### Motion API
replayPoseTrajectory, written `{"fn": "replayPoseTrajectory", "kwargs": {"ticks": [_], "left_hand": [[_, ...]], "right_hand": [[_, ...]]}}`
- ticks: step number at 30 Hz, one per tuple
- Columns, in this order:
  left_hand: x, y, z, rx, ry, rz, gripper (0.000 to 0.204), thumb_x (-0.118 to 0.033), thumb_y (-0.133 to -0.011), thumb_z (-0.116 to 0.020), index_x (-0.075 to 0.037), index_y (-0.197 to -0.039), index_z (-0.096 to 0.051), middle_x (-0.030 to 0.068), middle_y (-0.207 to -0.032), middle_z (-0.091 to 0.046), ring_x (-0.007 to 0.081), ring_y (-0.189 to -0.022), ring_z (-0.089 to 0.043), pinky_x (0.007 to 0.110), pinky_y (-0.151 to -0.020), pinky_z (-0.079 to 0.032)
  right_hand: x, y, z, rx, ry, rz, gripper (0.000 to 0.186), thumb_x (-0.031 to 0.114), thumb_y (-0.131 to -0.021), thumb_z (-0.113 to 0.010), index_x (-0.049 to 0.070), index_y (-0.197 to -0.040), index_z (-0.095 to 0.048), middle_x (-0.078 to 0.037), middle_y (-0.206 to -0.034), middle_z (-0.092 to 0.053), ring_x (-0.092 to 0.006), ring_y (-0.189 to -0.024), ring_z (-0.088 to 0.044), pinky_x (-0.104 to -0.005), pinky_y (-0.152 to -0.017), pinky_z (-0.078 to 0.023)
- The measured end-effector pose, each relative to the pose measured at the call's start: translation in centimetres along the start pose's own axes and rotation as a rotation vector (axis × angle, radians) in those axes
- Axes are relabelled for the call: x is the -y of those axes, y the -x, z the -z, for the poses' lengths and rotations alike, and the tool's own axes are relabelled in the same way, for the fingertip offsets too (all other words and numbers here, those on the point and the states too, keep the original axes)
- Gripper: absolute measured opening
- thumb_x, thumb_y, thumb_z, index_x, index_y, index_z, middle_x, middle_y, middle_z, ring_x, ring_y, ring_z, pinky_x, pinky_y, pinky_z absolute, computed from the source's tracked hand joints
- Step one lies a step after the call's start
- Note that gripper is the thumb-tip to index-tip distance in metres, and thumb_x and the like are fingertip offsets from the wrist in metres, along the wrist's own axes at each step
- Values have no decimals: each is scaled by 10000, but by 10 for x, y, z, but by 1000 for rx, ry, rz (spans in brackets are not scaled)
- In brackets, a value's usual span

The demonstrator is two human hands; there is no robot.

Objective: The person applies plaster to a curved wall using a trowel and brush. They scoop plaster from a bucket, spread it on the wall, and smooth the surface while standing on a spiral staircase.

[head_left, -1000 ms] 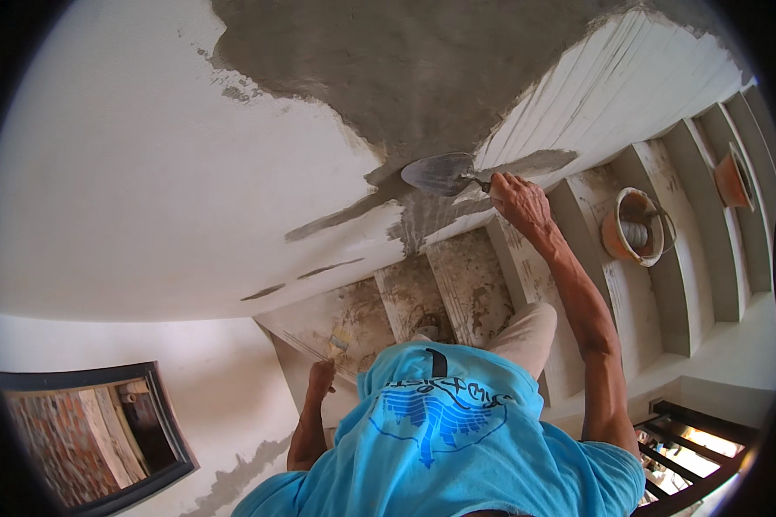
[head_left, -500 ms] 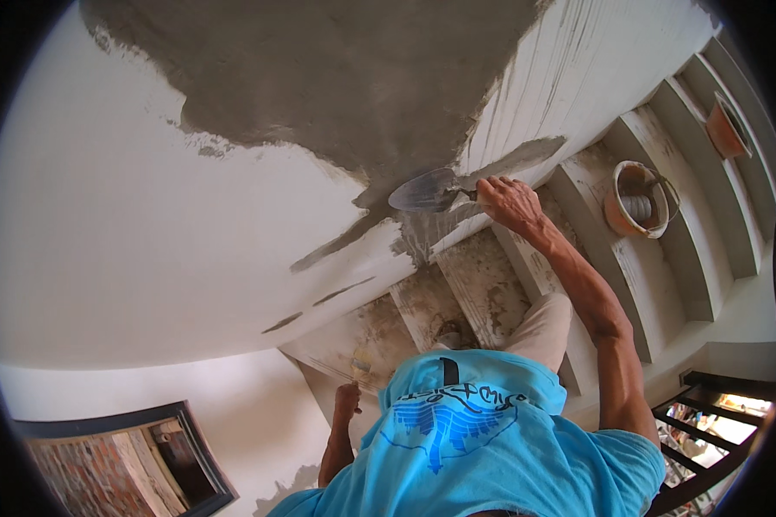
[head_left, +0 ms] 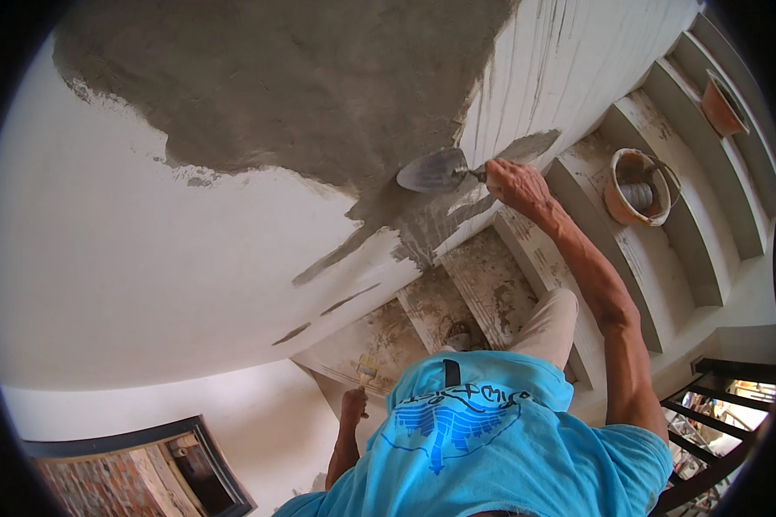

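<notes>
My right hand [head_left: 517,189] grips the handle of a pointed metal trowel [head_left: 431,171], whose blade lies against dark grey plaster [head_left: 276,95] near its narrow lower part on the white wall [head_left: 164,284]. The plaster has ragged edges, with streaks and smears below it. Low at the middle left, my left hand [head_left: 353,405] is closed around the handle of a paintbrush [head_left: 368,367], bristles upward, held out over the stained steps beside my blue shirt.
Curved concrete stairs [head_left: 638,284] run up to the right, carrying an orange bucket [head_left: 621,207] with something cylindrical inside and a smaller orange container [head_left: 717,112]. A dark railing [head_left: 724,370] is at the lower right, a dark-framed opening [head_left: 121,470] at the lower left.
My view has shifted, so the plaster patch sits further left and the window lower. The trowel blade has moved slightly along the plaster, still in my right hand; my left hand keeps hold of the brush.
</notes>
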State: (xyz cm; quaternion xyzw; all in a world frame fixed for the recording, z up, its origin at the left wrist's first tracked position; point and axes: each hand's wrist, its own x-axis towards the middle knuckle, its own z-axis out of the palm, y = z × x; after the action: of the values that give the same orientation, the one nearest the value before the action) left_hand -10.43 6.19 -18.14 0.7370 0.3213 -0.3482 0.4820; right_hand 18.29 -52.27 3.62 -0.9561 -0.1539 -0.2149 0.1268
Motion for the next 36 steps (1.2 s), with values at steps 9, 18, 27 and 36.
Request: {"fn": "replayPoseTrajectory", "kwargs": {"ticks": [9, 18, 27, 36], "left_hand": [[-10, 4, -5, -20, -4, -5, 379, -397, -954, -559, -68, -768, -597, -2, -574, -460, 119, -399, -424, 348, -357, -503], [-4, 2, -1, -31, -13, 32, 385, -385, -953, -533, -67, -742, -582, -9, -542, -437, 123, -389, -413, 359, -350, -485], [3, -1, 3, -11, -129, -41, 411, -412, -949, -528, -60, -740, -569, -10, -541, -423, 125, -392, -409, 345, -358, -479], [-31, 28, -11, -42, -97, -29, 410, -411, -949, -531, -47, -764, -574, -9, -544, -424, 125, -393, -405, 342, -354, -474]], "right_hand": [[16, -38, 43, -251, -50, 28, 176, 61, -796, -645, 56, -873, -486, -106, -763, -577, -303, -719, -632, -404, -581, -487], [-5, 4, -2, 89, 66, 19, 210, 127, -809, -659, 91, -975, -535, -80, -879, -644, -261, -861, -670, -400, -667, -525], [14, -13, 5, -221, 27, 10, 209, 130, -805, -658, 93, -962, -524, -72, -847, -603, -266, -844, -650, -397, -726, -523], [0, 19, -37, -52, 73, -46, 190, 150, -821, -649, 90, -954, -526, -82, -862, -611, -282, -832, -656, -416, -707, -526]]}}
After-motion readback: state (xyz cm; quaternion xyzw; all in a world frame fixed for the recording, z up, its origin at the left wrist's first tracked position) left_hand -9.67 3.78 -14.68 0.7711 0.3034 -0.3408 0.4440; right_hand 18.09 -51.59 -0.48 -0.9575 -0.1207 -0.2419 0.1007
